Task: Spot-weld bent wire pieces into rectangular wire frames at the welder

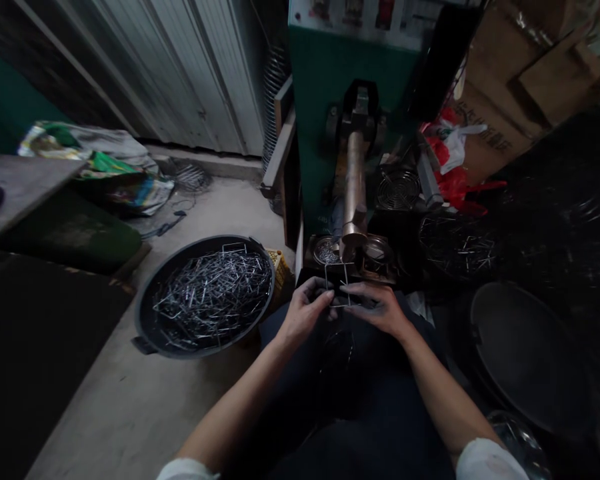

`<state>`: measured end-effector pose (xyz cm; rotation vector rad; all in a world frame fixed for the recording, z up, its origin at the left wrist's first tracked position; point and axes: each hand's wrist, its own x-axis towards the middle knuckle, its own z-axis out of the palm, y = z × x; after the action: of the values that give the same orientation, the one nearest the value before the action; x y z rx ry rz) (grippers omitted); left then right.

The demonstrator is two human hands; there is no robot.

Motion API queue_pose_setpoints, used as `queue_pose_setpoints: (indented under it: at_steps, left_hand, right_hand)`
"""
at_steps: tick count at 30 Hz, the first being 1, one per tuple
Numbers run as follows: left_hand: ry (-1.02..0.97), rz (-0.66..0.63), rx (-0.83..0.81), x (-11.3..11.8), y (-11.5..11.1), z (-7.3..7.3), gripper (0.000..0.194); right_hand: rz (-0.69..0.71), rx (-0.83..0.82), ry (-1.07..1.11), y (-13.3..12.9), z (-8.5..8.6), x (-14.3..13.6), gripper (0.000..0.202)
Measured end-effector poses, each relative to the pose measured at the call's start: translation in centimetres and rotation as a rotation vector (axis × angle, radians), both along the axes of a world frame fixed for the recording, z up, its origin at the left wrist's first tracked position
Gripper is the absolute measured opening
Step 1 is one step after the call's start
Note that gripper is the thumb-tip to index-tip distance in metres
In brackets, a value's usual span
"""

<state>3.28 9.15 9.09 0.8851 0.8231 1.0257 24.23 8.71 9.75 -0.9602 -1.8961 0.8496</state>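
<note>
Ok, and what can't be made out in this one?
All in the head view:
Right hand, exact fingertip contact on the wire frame: too small and dim.
Basin floor: covered by heaped wire pieces.
Green machine top: cut off by the upper edge.
Cardboard box lettering: too blurred and dim to read.

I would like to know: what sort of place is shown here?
Probably a metalworking workshop. A green machine with a thick metal arm stands ahead, a dark basin holds a heap of bent wire pieces, and the left hand and right hand hold a wire frame.
</note>
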Motion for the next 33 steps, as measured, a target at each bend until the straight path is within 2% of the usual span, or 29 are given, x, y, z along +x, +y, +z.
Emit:
queue_pose_setpoints:
  at_steps: [11,13,16,22,27,33]
  left_hand:
    - [0.004,-0.002,-0.098,-0.1,0.6,0.4,0.035]
    - [0.039,0.016,-0.073,-0.2,1.4,0.6,0.034]
    - [0.059,0.038,-0.039,-0.1,3.4,0.9,0.035]
    - [0.079,0.086,-0.03,0.5,7.3,1.8,0.038]
    - [0.052,0.107,0.003,0.7,8.3,1.9,0.034]
    - [0.013,0.124,-0.018,0.8,9.0,1.3,0.033]
  right_hand:
    - [-0.004,-0.098,0.037,0.4,0.3,-0.6,0.037]
    - [-0.066,-0.102,0.05,0.8,0.2,-0.6,0.038]
    - [-0.184,-0.088,0.031,2.2,0.3,-0.4,0.027]
    - [-0.24,-0.177,0.125,4.7,0.4,-0.1,0.023]
    - [-0.292,-0.179,0.142,5.7,0.1,-0.3,0.021]
    - [-0.294,-0.169,0.156,6.2,0.2,-0.5,0.021]
